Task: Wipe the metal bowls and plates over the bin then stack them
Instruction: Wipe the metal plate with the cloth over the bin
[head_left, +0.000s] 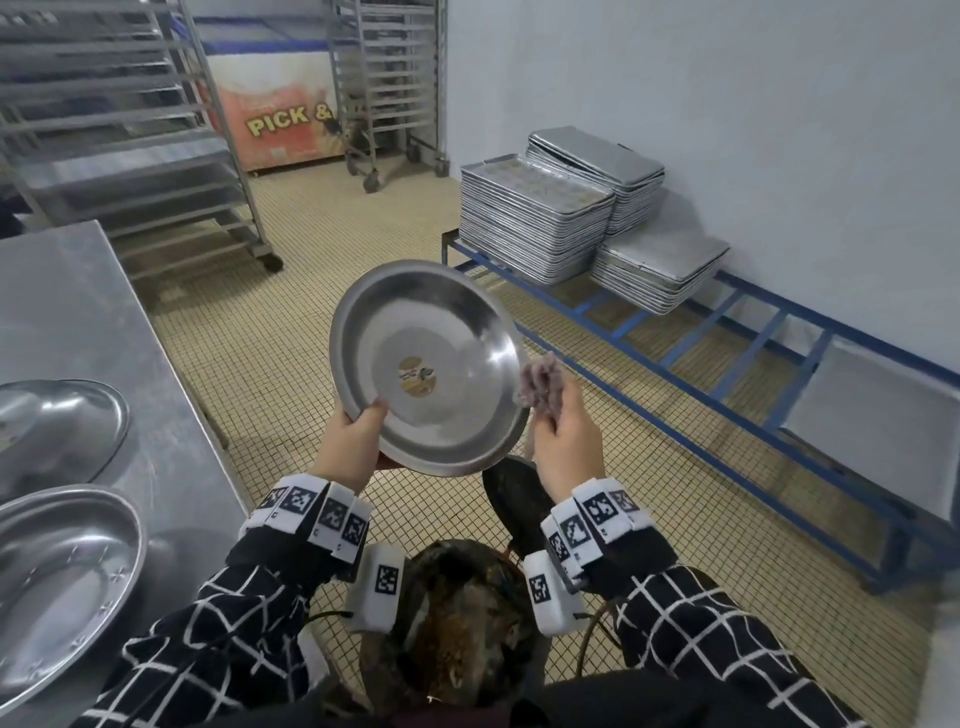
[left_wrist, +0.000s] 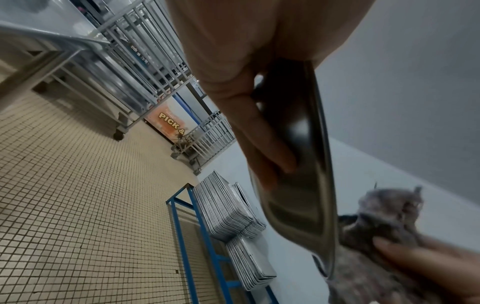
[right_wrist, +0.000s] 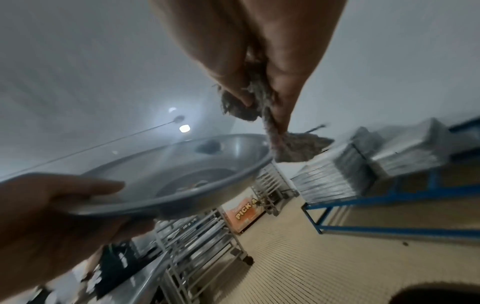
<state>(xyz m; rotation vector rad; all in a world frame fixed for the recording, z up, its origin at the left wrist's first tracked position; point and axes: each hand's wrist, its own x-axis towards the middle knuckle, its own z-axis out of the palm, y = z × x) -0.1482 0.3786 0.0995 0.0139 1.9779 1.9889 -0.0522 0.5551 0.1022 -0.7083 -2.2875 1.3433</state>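
Taking the held plate (head_left: 426, 366) as the landmark, the steel tabletop (head_left: 78, 312) lies well to its left, carrying two metal dishes: an upturned bowl (head_left: 57, 426) farther back and an open bowl (head_left: 57, 587) nearer the person. Behind the tabletop stands a wheeled tray rack (head_left: 130, 130), far back and left of the plate.

The left hand (head_left: 353, 447) grips the plate at its lower left rim, thumb laid on the inner face and the fingers (left_wrist: 262, 131) curled behind the underside. The plate is tilted up toward the person, its hollow side showing a small round sticker (head_left: 415, 375) near the centre. Directly below the plate sits the bin (head_left: 457, 623), dark and holding brownish waste; what looks like its lid (head_left: 514, 499) leans just above it, though the view there is partly hidden by the wrists.

At the plate's right rim the right hand (head_left: 566, 441) clenches a greyish rag (head_left: 540, 384), thumb and fingers (right_wrist: 285, 90) pinching the bunched cloth so that it touches the edge of the plate.

To the right of the plate and farther back, a low blue frame (head_left: 727, 338) runs along the wall, bearing stacks of baking trays (head_left: 535, 223). A freezer chest (head_left: 280, 114) marked "PICK &" stands far behind the plate.
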